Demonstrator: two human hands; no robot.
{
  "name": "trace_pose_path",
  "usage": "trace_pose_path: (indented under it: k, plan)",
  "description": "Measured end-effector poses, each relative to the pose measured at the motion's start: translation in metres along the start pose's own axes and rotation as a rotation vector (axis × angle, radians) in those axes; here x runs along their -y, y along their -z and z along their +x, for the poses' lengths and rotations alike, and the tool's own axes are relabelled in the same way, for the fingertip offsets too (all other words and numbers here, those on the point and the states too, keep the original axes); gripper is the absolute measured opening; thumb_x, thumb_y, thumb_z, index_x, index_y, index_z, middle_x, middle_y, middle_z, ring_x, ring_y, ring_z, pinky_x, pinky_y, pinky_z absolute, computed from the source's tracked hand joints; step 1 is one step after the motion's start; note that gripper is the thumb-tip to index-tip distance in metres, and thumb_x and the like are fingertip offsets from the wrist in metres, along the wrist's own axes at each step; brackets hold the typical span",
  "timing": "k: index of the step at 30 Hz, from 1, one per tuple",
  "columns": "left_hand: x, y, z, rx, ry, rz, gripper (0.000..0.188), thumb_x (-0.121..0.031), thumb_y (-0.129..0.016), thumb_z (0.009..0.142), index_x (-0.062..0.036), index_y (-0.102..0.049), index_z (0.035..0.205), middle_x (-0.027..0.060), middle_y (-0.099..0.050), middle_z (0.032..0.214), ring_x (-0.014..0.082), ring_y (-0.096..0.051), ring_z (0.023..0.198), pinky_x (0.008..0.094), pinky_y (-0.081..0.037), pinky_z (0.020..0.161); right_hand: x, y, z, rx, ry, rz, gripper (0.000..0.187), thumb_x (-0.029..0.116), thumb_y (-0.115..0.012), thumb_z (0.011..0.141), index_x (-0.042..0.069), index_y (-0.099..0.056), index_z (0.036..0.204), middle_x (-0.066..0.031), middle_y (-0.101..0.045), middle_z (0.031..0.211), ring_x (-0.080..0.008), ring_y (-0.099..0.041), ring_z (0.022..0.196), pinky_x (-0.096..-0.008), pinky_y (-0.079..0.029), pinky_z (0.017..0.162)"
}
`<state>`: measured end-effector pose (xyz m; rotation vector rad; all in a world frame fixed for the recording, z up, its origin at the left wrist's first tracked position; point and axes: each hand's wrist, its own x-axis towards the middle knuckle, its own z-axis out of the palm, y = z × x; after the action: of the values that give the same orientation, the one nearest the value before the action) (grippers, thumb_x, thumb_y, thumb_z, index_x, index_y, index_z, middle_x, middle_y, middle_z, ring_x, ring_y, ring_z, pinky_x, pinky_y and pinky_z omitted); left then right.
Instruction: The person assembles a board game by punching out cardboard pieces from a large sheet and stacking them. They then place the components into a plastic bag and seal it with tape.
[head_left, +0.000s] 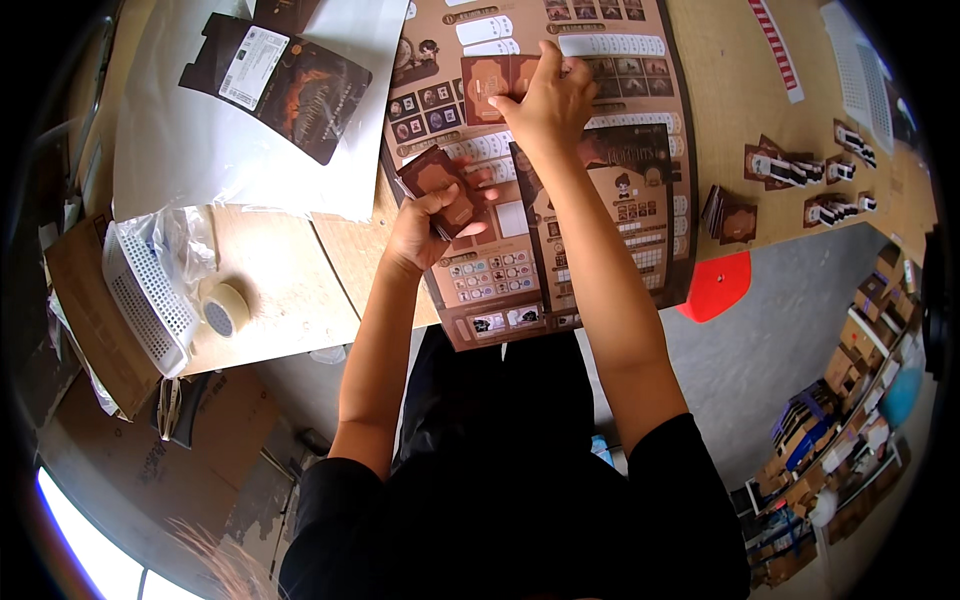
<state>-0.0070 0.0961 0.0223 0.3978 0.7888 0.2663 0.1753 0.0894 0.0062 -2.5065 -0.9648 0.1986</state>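
My left hand (420, 225) is closed around a small stack of reddish-brown cards (440, 190), held just above a large brown printed sheet (680, 60). Higher on the sheet, two cards of the same colour lie side by side: a left card (483, 85) and a right card (522, 72). My right hand (553, 100) rests over them with fingers spread. Its thumb touches the left card near its lower right corner, and its index finger reaches the top of the right card, which the hand partly covers. A dark printed panel (640, 150) lies on the sheet under my right forearm.
A dark printed package (310, 100) lies on white plastic sheeting (160, 150) at left. Nearby are a white perforated basket (145, 295) and a tape roll (225, 309). At right are brown cards (735, 220), several black-and-white pieces (785, 170) and a red stool (718, 287).
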Motion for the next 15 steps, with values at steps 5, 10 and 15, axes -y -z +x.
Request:
trace_pose_path:
  k: [5, 10, 15]
  plan:
    - [-0.002, -0.003, -0.002, 0.047, -0.057, -0.064, 0.047, -0.006, -0.051, 0.08, -0.0026, -0.038, 0.124, 0.0169, -0.051, 0.116, 0.0283, -0.05, 0.109, 0.0418, -0.05, 0.08, -0.007, -0.003, 0.008, 0.173, -0.059, 0.281, 0.073, 0.023, -0.076, 0.062, 0.007, -0.035, 0.121, -0.0217, -0.051, 0.103, -0.0321, -0.05, 0.095, -0.0371, -0.043, 0.078]
    - [-0.009, -0.002, -0.019, 0.048, -0.228, -0.054, 0.056, -0.002, -0.059, 0.072, -0.0022, -0.038, 0.124, 0.0095, -0.048, 0.123, 0.0248, -0.042, 0.118, 0.0407, -0.042, 0.092, -0.025, 0.032, -0.024, 0.516, 0.142, 0.954, 0.059, 0.01, -0.065, 0.072, 0.005, -0.034, 0.123, -0.0099, -0.052, 0.102, -0.0163, -0.052, 0.092, -0.0294, -0.044, 0.078]
    - [-0.015, -0.016, -0.027, 0.037, -0.17, 0.105, 0.064, -0.002, -0.061, 0.063, -0.0017, -0.04, 0.123, 0.0097, -0.049, 0.122, 0.0234, -0.043, 0.116, 0.036, -0.037, 0.095, -0.037, 0.087, -0.069, 0.927, 0.0, 1.323, 0.064, 0.001, -0.062, 0.072, 0.008, -0.028, 0.127, -0.0103, -0.039, 0.118, -0.0122, -0.041, 0.105, -0.0258, -0.041, 0.081]
